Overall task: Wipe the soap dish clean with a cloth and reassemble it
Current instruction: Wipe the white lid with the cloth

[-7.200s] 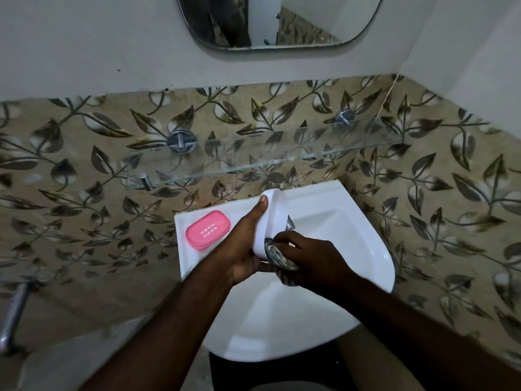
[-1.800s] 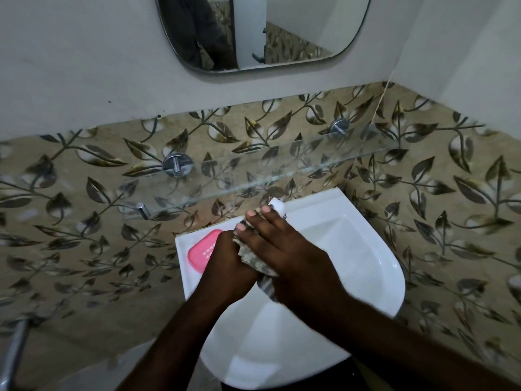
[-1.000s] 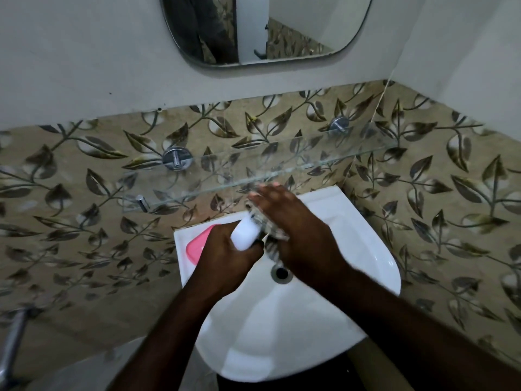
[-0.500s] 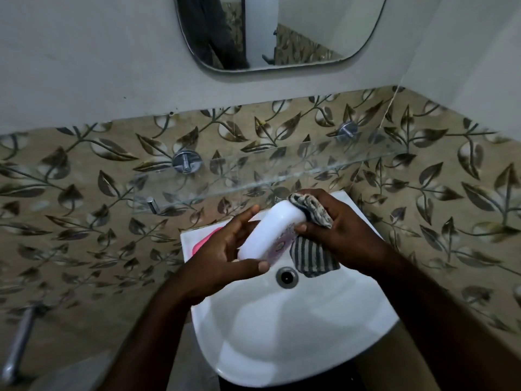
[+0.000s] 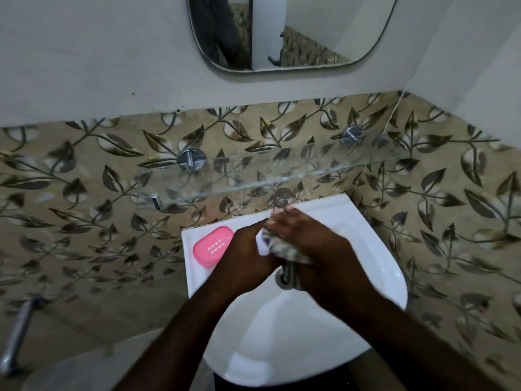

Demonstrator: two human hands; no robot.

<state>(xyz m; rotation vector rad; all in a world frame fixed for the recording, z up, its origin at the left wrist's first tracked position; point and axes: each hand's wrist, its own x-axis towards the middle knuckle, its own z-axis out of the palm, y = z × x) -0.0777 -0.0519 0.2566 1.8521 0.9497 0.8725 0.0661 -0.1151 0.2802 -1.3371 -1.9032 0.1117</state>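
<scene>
We see our left hand gripping the white plastic soap dish base over the white ceramic basin, our right hand pressing the striped grey cloth onto it, pink perforated soap dish tray resting on the basin's left rim.

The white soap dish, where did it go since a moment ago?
The right hand has moved over it, pressing the striped cloth on top, so only a white edge of the soap dish shows. The left hand still holds it. The pink tray stays on the sink ledge.
</scene>
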